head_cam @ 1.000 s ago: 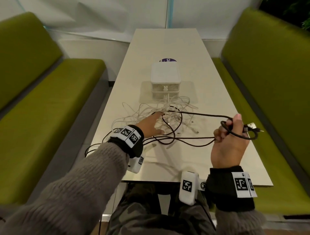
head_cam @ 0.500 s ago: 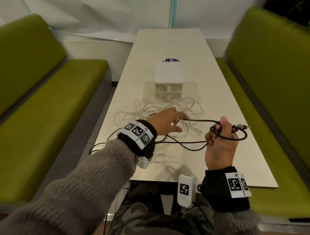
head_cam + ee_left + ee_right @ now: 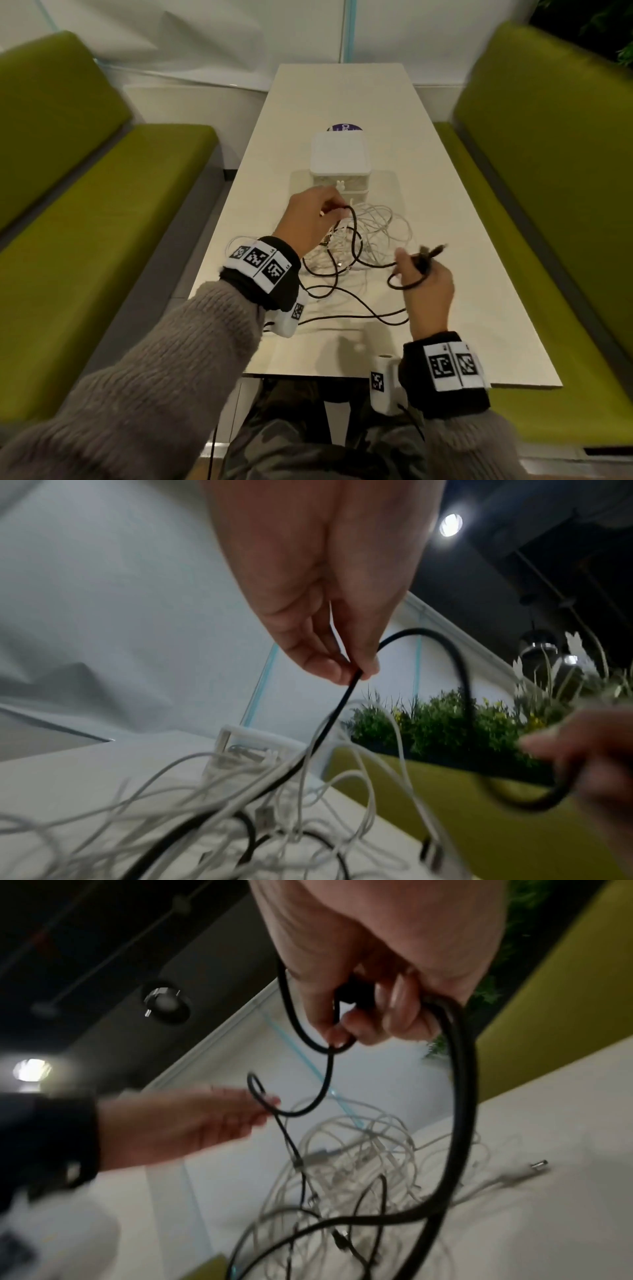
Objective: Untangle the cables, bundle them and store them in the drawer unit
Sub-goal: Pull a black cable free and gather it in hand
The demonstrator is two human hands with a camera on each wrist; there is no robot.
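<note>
A black cable [image 3: 356,236] runs in loops through a tangle of white cables [image 3: 376,226] on the cream table [image 3: 445,240]. My left hand [image 3: 315,219] is raised above the tangle and pinches the black cable [image 3: 346,693] between thumb and fingertips. My right hand [image 3: 424,284] grips a small coil of the same black cable [image 3: 455,1096], and its plug end [image 3: 435,251] sticks out past the fingers. The white drawer unit [image 3: 339,161] stands just behind the tangle, both drawers closed.
Green benches [image 3: 102,212] flank the table on both sides. A purple round sticker [image 3: 344,127] lies behind the drawer unit. Part of the black cable hangs over the table's left edge. A loose white plug [image 3: 537,1165] lies on the table to the right.
My left hand has risen from the table, now pinching the black cable and lifting it toward the drawer unit. My right hand with its coil has moved left and nearer.
</note>
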